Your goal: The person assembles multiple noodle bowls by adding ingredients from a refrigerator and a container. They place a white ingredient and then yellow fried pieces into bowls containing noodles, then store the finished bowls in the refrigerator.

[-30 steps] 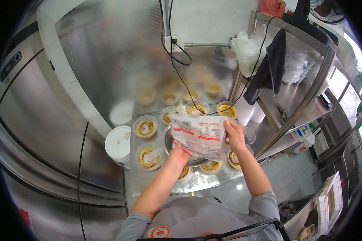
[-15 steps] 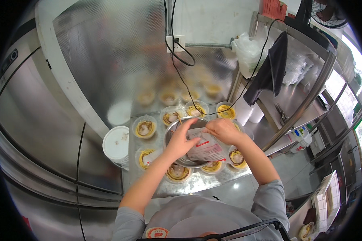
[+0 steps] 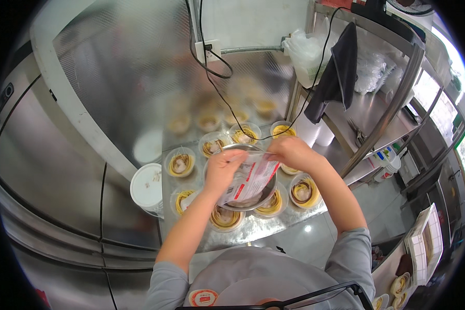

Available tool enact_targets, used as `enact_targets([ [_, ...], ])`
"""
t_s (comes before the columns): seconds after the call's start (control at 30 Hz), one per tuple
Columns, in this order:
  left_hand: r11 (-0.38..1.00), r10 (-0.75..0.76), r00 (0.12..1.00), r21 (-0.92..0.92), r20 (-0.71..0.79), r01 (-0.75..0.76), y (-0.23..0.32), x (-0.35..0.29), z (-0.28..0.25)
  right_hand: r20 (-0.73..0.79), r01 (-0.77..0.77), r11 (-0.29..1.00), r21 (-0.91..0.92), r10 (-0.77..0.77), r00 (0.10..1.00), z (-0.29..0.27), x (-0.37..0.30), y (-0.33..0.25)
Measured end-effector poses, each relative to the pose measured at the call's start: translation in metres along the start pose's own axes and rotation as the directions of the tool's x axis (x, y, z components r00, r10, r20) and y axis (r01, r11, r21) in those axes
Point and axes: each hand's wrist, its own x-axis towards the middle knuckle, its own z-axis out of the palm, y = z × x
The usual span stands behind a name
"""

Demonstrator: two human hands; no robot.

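Observation:
Between my hands a clear plastic packet [image 3: 253, 178] with red and white print is stretched by its upper edge. My left hand [image 3: 224, 170] pinches one side of it, and my right hand [image 3: 293, 153] grips the other top corner. Beneath the packet sits a round steel bowl [image 3: 273, 195], partly covered by it and by my hands. Around the bowl stand several clear plastic bowls of yellow noodles, among them one at the left [image 3: 180, 162], one at the right [image 3: 305, 191] and one in front [image 3: 226, 218]. Pale lumps and brown strips lie on the noodles.
A white lidded bucket [image 3: 146, 186] stands left of the steel table [image 3: 253, 232]. Black cable [image 3: 225, 106] hangs down over the far bowls. At the right is a metal shelf [image 3: 380, 124] with a dark cloth [image 3: 337, 77], plastic bags [image 3: 306, 54] and tongs [image 3: 357, 132].
The packet has swung up from lying tilted over the bowl to being held stretched between both hands. My left hand has closed on its edge. The whole view has shifted slightly.

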Motion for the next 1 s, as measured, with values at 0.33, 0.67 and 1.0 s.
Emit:
enact_targets([
  [0.33, 0.995, 0.016, 0.985, 0.100, -0.172, 0.002, 0.014, -0.029, -0.013, -0.057, -0.325, 0.938, -0.125, 0.320, 0.946, -0.002, 0.015, -0.027],
  [0.67, 0.753, -0.143, 0.987, -0.640, 0.073, 0.156, -0.032, -0.102, 0.078, 0.097, -0.306, 0.915, 0.263, 0.291, 0.952, 0.022, 0.019, -0.065],
  [1.0, -0.054, -0.691, 0.642, -0.909, 0.332, 0.413, -0.073, -0.104, 0.057, 0.172, 0.290, 0.910, -0.297, -0.248, 0.953, 0.034, -0.072, -0.130],
])
